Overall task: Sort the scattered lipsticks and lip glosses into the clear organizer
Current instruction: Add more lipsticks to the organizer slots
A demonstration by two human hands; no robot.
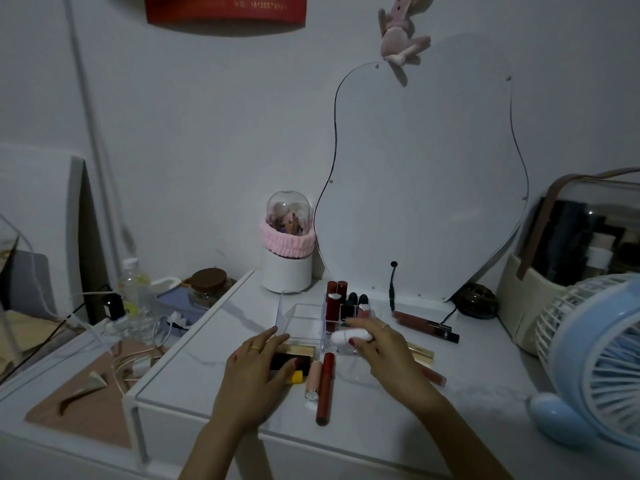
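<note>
Lipsticks and lip glosses lie scattered on a white tabletop (363, 427) in dim light, clustered in front of a clear organizer (301, 320) that stands toward the tabletop's back edge, below a curved mirror (422, 188). Several dark red and black tubes (341, 299) stand upright in the organizer's small right-hand compartments; its larger left compartment looks bare.

The person's right hand (381, 348) pinches a white capsule-shaped lipstick (348, 336) between thumb and fingers, holding it just above the organizer's front right corner. The left hand (258, 365), a ring on 1 finger, rests flat with fingers spread over a black and gold case (294, 358) close to the organizer's front wall; whether it grips the case cannot be told.

Between the 2 hands, a long dark red lip gloss (325, 389) and a shorter pale pink tube (313, 382) lie side by side, touching, pointing toward the tabletop's front edge. A gold tube (420, 351) and a reddish gloss (433, 374) show partly from under the right hand. 2 more brown glosses with dark caps (426, 323) lie near the mirror's base.

A white brush holder with a pink headband (287, 251) stands at the back left, and a pale blue fan (595, 362) fills the right edge.
</note>
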